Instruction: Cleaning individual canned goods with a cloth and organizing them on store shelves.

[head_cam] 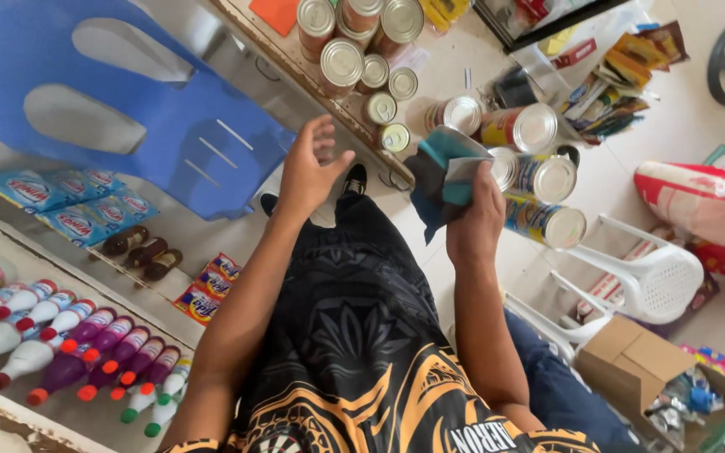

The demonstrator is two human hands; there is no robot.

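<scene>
My right hand (476, 220) is closed around a teal and grey cloth (442, 172), held up against a group of large tins with yellow labels (539, 178). My left hand (308, 168) is empty, fingers spread, just below the edge of a wooden shelf (312, 80). Several silver-lidded tins (341, 60) stand on that shelf, and the nearest small tin (394, 137) sits just to the right of my left hand. Both forearms reach forward from my black and orange patterned shirt.
A blue plastic chair (127, 109) lies at upper left. Lower shelves at left carry blue packets (69, 205), small dark bottles (140, 252) and rows of capped bottles (86, 344). A white plastic chair (631, 277), a cardboard box (631, 361) and a large sack (706, 205) stand at right.
</scene>
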